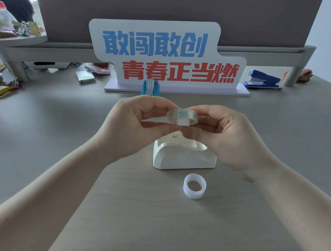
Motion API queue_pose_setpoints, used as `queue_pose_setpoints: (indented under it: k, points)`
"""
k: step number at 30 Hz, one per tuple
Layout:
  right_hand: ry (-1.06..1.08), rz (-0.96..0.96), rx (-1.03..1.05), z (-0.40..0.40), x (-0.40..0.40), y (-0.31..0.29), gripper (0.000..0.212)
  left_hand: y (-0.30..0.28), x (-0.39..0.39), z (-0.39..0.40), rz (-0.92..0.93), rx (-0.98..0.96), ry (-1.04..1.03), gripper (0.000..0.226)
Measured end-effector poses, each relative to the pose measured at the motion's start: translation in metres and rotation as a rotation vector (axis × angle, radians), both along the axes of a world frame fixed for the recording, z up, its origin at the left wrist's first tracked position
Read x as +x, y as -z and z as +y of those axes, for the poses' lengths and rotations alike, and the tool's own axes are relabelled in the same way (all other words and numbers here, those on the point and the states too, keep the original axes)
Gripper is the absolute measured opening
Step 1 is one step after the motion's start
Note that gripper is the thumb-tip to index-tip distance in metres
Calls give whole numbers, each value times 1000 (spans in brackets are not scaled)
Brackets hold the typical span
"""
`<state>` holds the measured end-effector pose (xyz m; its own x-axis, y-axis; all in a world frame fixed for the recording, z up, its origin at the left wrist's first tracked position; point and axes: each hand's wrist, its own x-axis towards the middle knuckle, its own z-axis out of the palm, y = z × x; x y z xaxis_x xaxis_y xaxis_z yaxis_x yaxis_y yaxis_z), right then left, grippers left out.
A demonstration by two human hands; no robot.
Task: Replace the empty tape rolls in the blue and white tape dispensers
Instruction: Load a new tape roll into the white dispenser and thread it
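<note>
Two tape dispensers on the desk (41, 135) here: one white tape dispenser (184, 156) at centre, near the person, and one blue tape dispenser (151, 87) farther back, just in front of the slogan sign (166, 54). One empty white core ring (195, 186) lies flat on the desk, near side of the white dispenser, apart from it. One clear tape roll (181, 115) is up in the air, directly above the white dispenser, with a white hub (182, 122) sitting in its centre hole. Both hands are on it: the left hand (138, 127) pinches the roll's left edge, fingers (152, 103) curled over the top and thumb underneath, closed down to the roll's thickness. The right hand (229, 138) mirrors it on the right side, fingers curved in over the rim, thumb tucked under near the hub, likewise closed on the roll. Both forearms reach in from the near corners, bare, wrists raised, the hands meeting at the middle. One blue stapler (263, 80) sits far right by the shelf leg. Assorted packets and binder clips clutter the far left.
</note>
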<state>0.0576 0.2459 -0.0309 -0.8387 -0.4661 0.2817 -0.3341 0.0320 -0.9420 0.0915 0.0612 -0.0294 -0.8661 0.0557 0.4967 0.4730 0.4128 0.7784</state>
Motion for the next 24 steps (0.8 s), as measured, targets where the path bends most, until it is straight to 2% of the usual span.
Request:
queue_pose_setpoints:
  k: [7,10,14,16,18,19,24]
  points:
    - [-15,-17,13,0,0,-1,29,5,-3,1,7,-12,-10,32]
    - [-68,-106,-2,1,-1,-2,30,3,-2,1,22,-16,14,28]
    - [-150,-331,-88,8,-4,-12,50,0,0,0,68,-58,-19,25]
    - [-124,-404,-112,14,-8,-18,44,-1,0,-1,73,-80,-27,31]
    - [-53,-392,-52,18,-11,-23,21,0,0,-2,76,-102,-38,36]
    - [-19,-377,-11,19,-13,-23,16,0,0,-2,79,-121,-48,37]
    - [58,-263,136,11,-9,-20,28,2,-2,0,93,-145,-67,33]
